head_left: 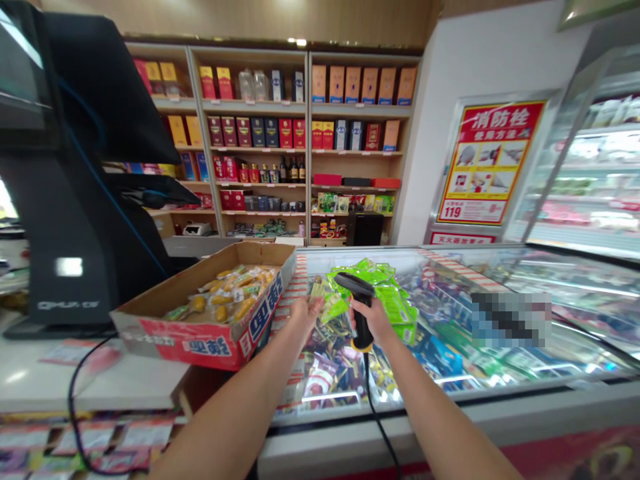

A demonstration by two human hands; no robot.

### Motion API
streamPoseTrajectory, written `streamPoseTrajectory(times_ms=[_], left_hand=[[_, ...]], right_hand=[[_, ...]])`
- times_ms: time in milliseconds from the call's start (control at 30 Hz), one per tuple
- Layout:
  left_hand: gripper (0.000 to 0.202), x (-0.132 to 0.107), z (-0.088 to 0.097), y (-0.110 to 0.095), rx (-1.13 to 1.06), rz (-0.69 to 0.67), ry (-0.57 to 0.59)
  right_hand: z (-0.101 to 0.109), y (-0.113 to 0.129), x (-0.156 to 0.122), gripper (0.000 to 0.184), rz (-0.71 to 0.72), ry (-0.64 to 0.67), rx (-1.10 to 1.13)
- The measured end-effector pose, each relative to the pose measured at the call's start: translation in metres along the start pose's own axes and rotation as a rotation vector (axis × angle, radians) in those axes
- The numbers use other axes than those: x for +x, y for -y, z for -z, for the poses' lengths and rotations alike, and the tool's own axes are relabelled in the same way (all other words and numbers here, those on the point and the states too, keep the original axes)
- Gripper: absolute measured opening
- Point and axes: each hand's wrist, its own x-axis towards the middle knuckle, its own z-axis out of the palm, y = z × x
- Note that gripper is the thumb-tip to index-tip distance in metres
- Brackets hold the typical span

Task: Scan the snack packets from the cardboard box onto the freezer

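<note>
My right hand (373,317) is wrapped round the handle of a black barcode scanner (356,285), its head tilted toward the left. A cable (373,400) runs down from the scanner's base. Just to the left, my left hand (304,320) is closed at the edge of a small green packet (334,305), pinching it between thumb and fingers. Behind and beside the scanner, several bright green bags (396,305) lie in a pile on the glass top of a chest freezer (350,427). Packaged goods show through the glass below.
On my left, an open cardboard box (185,343) holds several yellow wrapped items, beside a black checkout terminal (70,233). A dark cable (75,400) hangs off the white counter (90,383). Shelves (307,133) of boxes and bottles line the back wall.
</note>
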Motion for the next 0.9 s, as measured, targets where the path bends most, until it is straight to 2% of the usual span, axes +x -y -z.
streamPoseTrajectory(times_ms=[100, 167, 267, 333, 467, 500, 667, 800, 900], left_hand=[[0.039, -0.002, 0.000, 0.006, 0.045, 0.128, 0.001], [0.056, -0.007, -0.003, 0.007, 0.245, 0.052, 0.024], [0.086, -0.018, -0.009, 0.005, 0.670, -0.145, 0.102], [0.095, -0.024, -0.011, 0.001, 0.843, -0.161, 0.147], [0.072, -0.028, -0.011, -0.007, 0.963, -0.070, 0.239], [0.067, -0.029, -0.010, -0.009, 0.976, -0.083, 0.246], [0.045, -0.043, -0.019, -0.013, 1.046, -0.321, 0.217], [0.053, -0.049, -0.026, -0.013, 1.095, -0.295, 0.184], [0.038, -0.043, -0.017, -0.014, 1.101, -0.291, 0.181]], right_hand=[[-0.001, -0.001, 0.001, 0.033, -0.042, -0.023, -0.003], [-0.001, 0.001, 0.000, 0.032, -0.040, -0.014, -0.012], [-0.001, 0.003, -0.002, 0.030, -0.011, 0.008, -0.031], [-0.001, 0.004, -0.002, 0.030, -0.002, 0.019, -0.033], [-0.001, 0.003, -0.003, 0.030, 0.002, 0.020, -0.025], [-0.001, 0.003, -0.003, 0.029, 0.002, 0.017, -0.023], [-0.001, 0.004, -0.003, 0.029, 0.000, 0.011, -0.037], [-0.001, 0.004, -0.002, 0.029, 0.005, 0.014, -0.043], [0.000, 0.003, -0.002, 0.031, -0.006, 0.000, -0.021]])
